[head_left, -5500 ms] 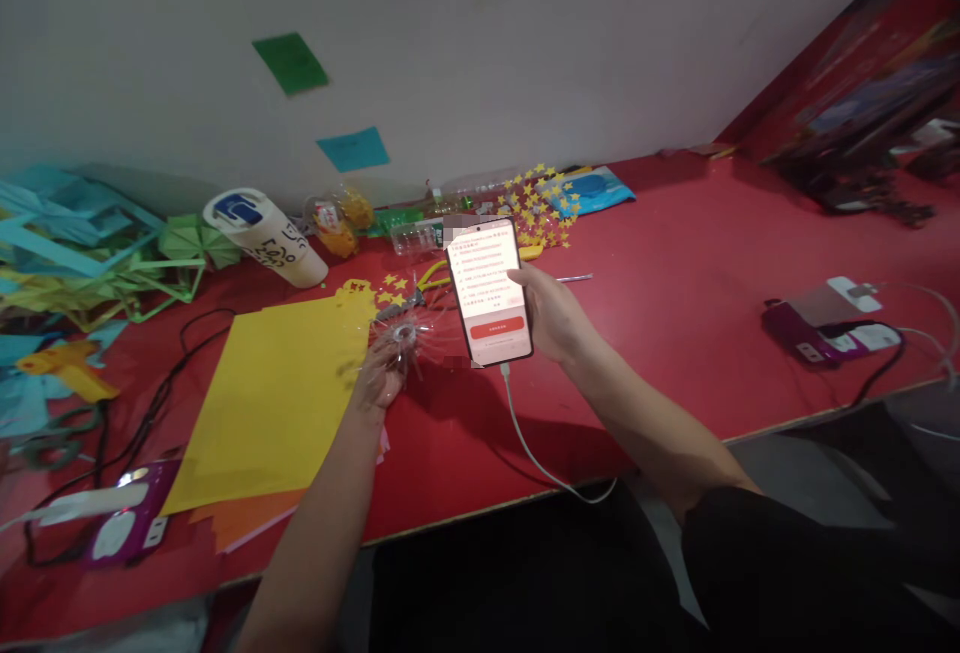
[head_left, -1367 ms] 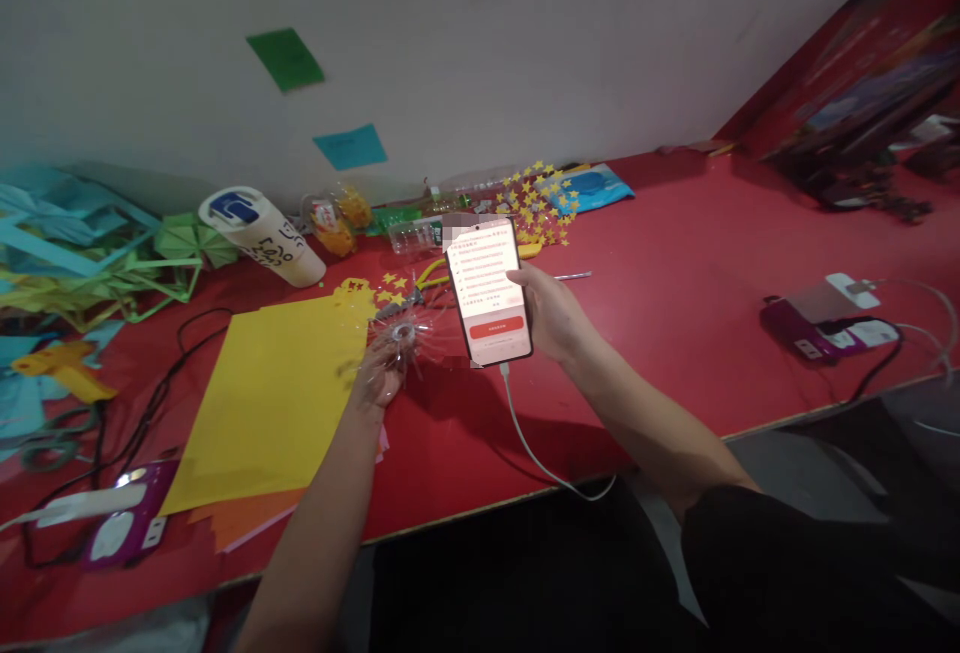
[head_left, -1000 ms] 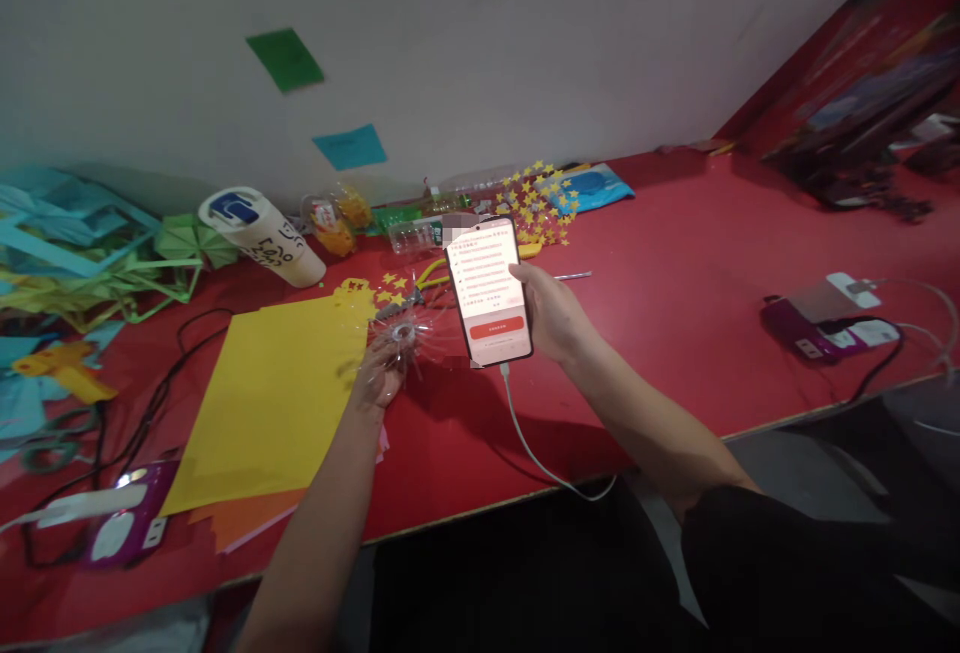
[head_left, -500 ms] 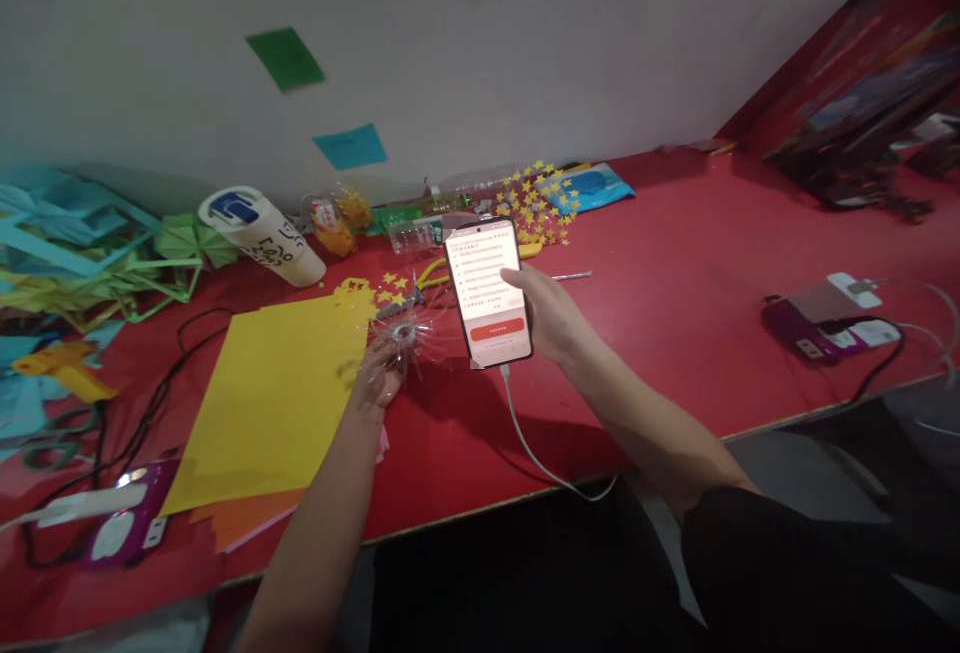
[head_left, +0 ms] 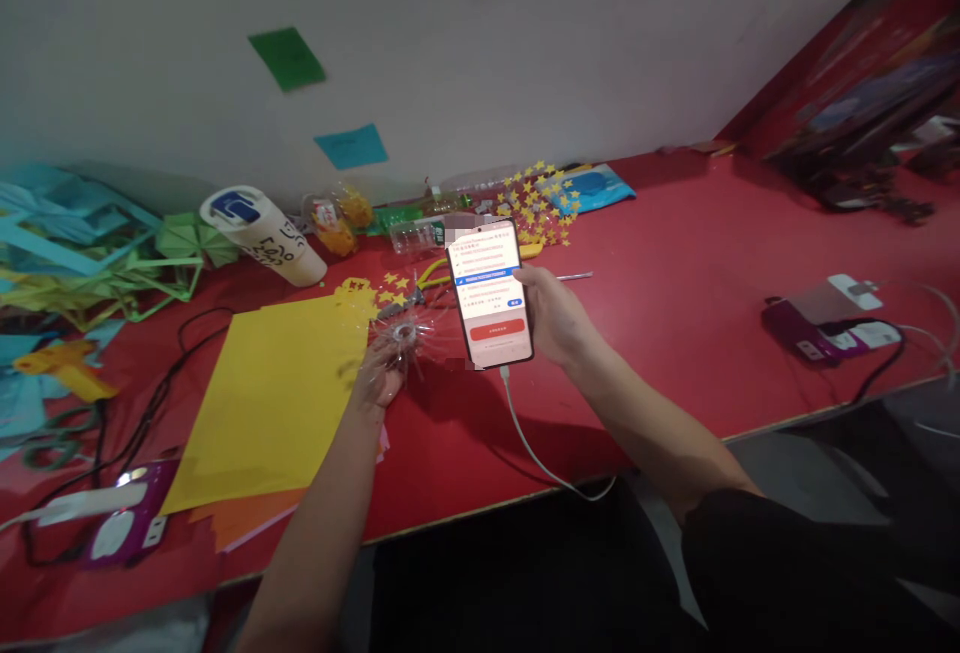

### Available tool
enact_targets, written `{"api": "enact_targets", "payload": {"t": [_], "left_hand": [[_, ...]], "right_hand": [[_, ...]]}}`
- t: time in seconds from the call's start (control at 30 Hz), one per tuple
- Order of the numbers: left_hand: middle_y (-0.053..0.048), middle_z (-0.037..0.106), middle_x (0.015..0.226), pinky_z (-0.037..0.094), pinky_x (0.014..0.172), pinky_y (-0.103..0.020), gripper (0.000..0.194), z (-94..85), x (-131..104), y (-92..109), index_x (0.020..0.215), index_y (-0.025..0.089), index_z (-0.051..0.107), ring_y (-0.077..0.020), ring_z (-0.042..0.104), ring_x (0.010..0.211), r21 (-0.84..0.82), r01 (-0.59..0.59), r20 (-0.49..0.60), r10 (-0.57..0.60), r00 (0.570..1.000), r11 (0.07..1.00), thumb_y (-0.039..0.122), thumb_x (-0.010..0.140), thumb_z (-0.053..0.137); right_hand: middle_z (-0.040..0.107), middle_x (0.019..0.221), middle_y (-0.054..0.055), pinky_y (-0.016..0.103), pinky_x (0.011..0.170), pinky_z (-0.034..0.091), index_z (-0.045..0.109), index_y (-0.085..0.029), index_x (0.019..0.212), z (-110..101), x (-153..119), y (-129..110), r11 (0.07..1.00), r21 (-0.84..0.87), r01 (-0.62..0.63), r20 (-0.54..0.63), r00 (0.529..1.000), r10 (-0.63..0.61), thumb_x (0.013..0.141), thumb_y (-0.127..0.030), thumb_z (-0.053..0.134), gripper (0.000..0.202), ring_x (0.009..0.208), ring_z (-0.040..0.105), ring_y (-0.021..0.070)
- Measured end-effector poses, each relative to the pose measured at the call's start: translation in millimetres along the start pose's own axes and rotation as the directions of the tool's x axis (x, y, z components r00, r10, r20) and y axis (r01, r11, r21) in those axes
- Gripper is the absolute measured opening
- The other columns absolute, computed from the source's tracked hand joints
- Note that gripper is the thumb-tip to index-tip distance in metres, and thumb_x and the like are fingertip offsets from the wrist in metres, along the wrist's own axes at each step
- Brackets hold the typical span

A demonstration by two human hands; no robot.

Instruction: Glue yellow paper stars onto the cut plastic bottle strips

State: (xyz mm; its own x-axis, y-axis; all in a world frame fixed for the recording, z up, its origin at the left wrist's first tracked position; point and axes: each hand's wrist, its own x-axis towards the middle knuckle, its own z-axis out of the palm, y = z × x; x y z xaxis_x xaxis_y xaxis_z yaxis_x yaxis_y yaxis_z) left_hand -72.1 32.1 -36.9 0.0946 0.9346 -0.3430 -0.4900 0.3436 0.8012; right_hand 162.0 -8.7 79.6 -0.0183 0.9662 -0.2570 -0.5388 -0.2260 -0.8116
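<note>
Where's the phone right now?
In the head view, the smartphone is near the middle, held in the right hand, above the red table and just right of the clear plastic piece in the left hand.

A black-edged smartphone [head_left: 491,305] is held tilted in the right hand [head_left: 561,321], its lit screen showing a list with one blue row. The left hand [head_left: 381,378] holds a transparent plastic piece [head_left: 405,334], thin strips fanning from its ring-like centre.
</note>
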Motion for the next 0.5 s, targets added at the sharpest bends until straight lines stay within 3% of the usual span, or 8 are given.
{"api": "enact_targets", "payload": {"t": [0.2, 0.37, 0.5], "left_hand": [[-0.003, 0.074, 0.080, 0.058, 0.062, -0.019, 0.029, -2.4, 2.6, -2.7, 0.085, 0.015, 0.070, -0.0116, 0.068, 0.063, 0.015, -0.020, 0.005, 0.020, 1.000, 1.000, 0.003, 0.059, 0.071], [-0.001, 0.074, 0.078, 0.058, 0.063, -0.019, 0.030, -2.5, 1.9, -3.4, 0.085, 0.016, 0.070, -0.0118, 0.069, 0.065, 0.009, -0.023, 0.005, 0.023, 1.000, 1.000, 0.004, 0.057, 0.073], [-0.001, 0.074, 0.077, 0.059, 0.062, -0.019, 0.030, -2.2, 1.4, -3.0, 0.084, 0.016, 0.070, -0.0121, 0.069, 0.064, 0.000, -0.022, 0.005, 0.022, 1.000, 1.000, 0.004, 0.057, 0.072]], "right_hand": [[0.069, 0.088, 0.001, 0.034, 0.077, 0.047, 0.059, -0.022, 0.090, -0.9, -7.9, -3.5, 0.997, -0.070, 0.016, 0.067, 0.998, -0.012, 0.056, -0.020, 0.052, 0.034, 0.086, 0.063, 0.0213], [0.067, 0.082, -0.001, 0.029, 0.065, 0.043, 0.059, -0.021, 0.089, -0.6, -11.9, -4.2, 0.994, -0.108, 0.002, 0.057, 0.998, 0.004, 0.056, -0.017, 0.054, 0.034, 0.074, 0.058, 0.0167], [0.068, 0.085, -0.001, 0.029, 0.067, 0.044, 0.058, -0.022, 0.089, 0.3, -12.8, -4.0, 0.994, -0.110, 0.003, 0.055, 0.998, 0.003, 0.056, -0.016, 0.055, 0.033, 0.075, 0.058, 0.0165]]}}
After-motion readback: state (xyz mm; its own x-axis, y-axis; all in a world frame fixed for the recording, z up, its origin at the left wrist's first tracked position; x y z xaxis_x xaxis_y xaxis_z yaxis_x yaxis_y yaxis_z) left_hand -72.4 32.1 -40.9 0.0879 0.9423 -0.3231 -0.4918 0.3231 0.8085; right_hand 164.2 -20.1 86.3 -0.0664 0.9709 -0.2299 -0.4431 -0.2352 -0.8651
